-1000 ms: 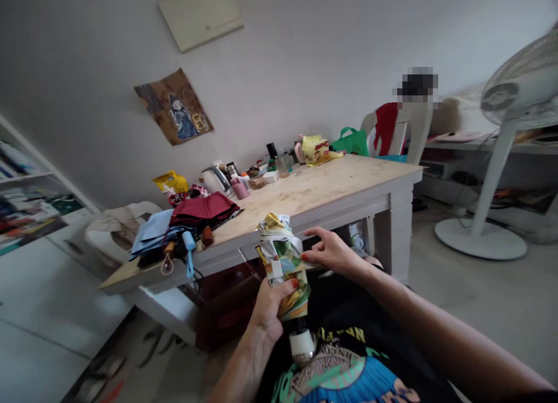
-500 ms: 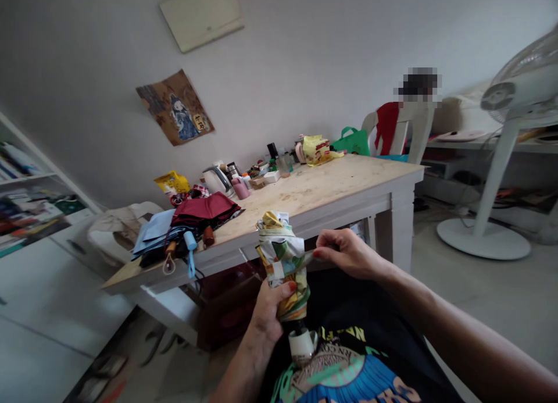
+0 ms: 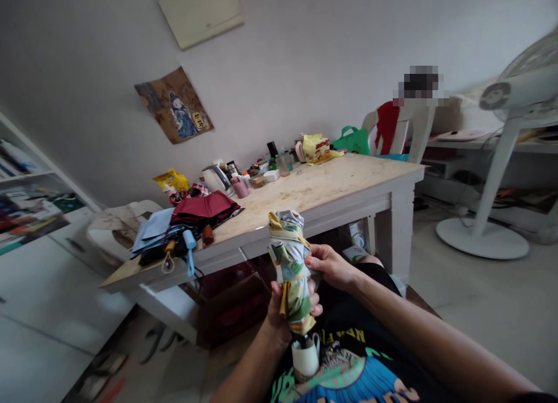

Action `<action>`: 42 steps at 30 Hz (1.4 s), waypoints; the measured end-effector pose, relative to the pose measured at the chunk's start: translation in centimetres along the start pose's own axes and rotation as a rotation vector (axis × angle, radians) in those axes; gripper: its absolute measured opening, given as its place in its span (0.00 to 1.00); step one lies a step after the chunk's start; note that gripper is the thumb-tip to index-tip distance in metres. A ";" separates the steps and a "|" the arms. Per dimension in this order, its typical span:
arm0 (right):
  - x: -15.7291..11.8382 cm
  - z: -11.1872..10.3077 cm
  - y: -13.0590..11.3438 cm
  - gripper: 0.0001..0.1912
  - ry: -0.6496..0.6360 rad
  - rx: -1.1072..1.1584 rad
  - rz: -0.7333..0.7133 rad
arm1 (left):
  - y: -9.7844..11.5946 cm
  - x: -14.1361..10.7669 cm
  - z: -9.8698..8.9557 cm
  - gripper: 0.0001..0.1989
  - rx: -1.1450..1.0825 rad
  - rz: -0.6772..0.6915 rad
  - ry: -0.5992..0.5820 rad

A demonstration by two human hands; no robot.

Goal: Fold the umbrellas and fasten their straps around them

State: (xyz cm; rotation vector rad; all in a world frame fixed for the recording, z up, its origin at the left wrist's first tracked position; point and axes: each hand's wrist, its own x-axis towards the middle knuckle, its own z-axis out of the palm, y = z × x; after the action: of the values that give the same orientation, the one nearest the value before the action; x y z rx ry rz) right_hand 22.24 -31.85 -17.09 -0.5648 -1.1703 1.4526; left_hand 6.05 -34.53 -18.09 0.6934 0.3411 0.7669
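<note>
A folded umbrella (image 3: 293, 257) with a patterned white, green and yellow canopy stands upright in front of my body, its white handle (image 3: 306, 357) pointing down against my shirt. Wrapped round the lower canopy is my left hand (image 3: 279, 313), its fingertips showing on the right side. My right hand (image 3: 333, 266) pinches the fabric at the canopy's right edge, thumb and finger together. On the table's left end lie a dark red umbrella (image 3: 204, 208) and a light blue one (image 3: 154, 231), their handles hanging over the edge.
The wooden table (image 3: 340, 179) holds a kettle (image 3: 215, 179), a pink cup (image 3: 239, 188), a yellow snack bag (image 3: 316, 150) and a green bag (image 3: 352, 141) along its back. A white fan (image 3: 497, 159) stands right. Behind the table's right end a person's blurred head shows above a chair.
The patterned umbrella has turned and shifted slightly right. My left fingers now show on its right side. My right hand has moved left and down, closer against the canopy.
</note>
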 end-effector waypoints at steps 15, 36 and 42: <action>-1.6 0.9 -4.3 0.23 -0.038 -0.337 -0.113 | 2.2 -1.9 4.8 0.23 0.428 0.103 0.311; -0.3 -0.4 -1.4 0.31 -0.203 -0.033 0.071 | -1.0 0.4 2.3 0.35 -0.083 -0.117 -0.329; -0.6 -0.4 -2.2 0.27 -0.247 -0.018 0.037 | 2.4 -1.8 3.2 0.34 0.327 -0.169 -0.130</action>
State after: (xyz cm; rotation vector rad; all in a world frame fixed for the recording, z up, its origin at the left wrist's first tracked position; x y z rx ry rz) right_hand 23.78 -32.58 -15.46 -0.4296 -1.3730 1.5769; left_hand 5.24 -35.97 -14.04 1.0037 0.4050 0.5064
